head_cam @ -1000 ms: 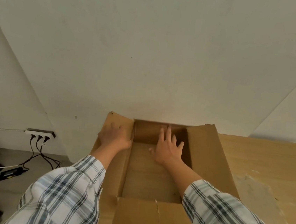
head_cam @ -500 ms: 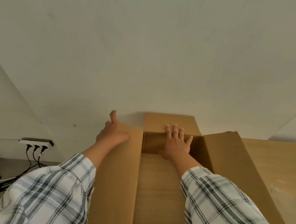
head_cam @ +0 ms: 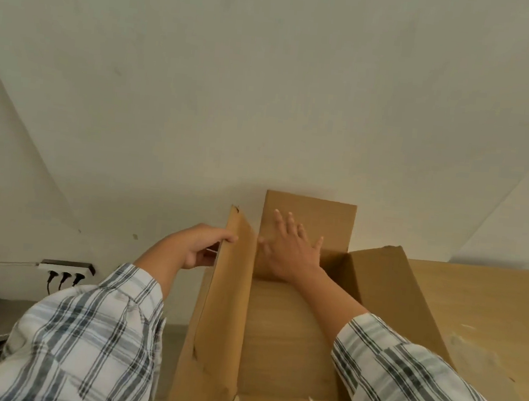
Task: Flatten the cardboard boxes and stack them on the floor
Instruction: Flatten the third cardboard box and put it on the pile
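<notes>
Since the earlier frame the left flap [head_cam: 224, 310] is standing up on edge where it was lying spread, and the far flap [head_cam: 323, 219] is rising taller against the wall [head_cam: 268, 86].

Cardboard box [head_cam: 288, 333]: sitting open-topped at the left end of the wooden tabletop [head_cam: 486, 315], its far side touching the wall, its left side hanging at or past the table's left edge, over the floor [head_cam: 172, 347]. Not yet flattened; all four top flaps are open.

Right flap [head_cam: 390, 298]: splaying outward over the tabletop.

Left hand [head_cam: 194, 247]: pinching the upper far edge of the left flap, thumb on the outer face, fingertips [head_cam: 231, 238] curling over the rim. Closed grip on the flap.

Right hand [head_cam: 288, 252]: spread flat, palm against the far wall of the box and the base of the far flap. Pressing, not gripping; fingers open.

Power strip [head_cam: 67, 267]: low on the wall, well left of the box, three plugs in it.

Handling judgement: corrugated board, likely light for its bulk, stiff across panels but folding readily along scored creases. The dry surface is giving good friction to a flat palm. Flaps are bending under a one-handed pull, so flap edges are poor for lifting the whole box. Better hold: opposite vertical corners, pushed diagonally to collapse it once the bottom is opened. The underside is hidden, so I cannot tell whether it is taped. Edges may tear near the nicked left-flap corner.
</notes>
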A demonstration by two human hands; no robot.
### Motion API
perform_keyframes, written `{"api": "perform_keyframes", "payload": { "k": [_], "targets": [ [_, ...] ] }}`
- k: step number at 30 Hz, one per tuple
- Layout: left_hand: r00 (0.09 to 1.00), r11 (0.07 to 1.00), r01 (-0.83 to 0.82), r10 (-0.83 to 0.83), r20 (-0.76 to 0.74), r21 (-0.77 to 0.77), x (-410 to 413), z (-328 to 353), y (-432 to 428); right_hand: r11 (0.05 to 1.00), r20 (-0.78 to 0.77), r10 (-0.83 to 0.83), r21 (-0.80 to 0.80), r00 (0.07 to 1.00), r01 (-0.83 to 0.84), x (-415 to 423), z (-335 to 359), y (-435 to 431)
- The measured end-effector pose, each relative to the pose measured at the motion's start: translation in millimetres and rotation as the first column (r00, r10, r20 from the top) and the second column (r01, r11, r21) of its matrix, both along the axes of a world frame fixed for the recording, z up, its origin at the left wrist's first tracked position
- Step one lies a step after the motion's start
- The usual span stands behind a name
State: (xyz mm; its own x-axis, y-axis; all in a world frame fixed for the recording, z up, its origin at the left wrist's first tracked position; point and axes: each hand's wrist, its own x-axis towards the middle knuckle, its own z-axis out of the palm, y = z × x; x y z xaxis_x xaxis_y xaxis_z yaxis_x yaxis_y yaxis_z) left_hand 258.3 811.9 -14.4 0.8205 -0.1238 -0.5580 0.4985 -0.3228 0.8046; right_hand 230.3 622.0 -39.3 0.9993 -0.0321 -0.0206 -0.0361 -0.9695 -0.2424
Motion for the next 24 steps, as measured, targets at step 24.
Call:
{"api": "perform_keyframes", "payload": {
  "k": [24],
  "targets": [
    [0.703,0.477,0.245,-0.687,0.184,0.844,-173.0,-17.2,-353.3,0.962,-0.063,-0.263,-0.092,0.963,0.257,-239.9,86.2,-321.2]
  ]
}}
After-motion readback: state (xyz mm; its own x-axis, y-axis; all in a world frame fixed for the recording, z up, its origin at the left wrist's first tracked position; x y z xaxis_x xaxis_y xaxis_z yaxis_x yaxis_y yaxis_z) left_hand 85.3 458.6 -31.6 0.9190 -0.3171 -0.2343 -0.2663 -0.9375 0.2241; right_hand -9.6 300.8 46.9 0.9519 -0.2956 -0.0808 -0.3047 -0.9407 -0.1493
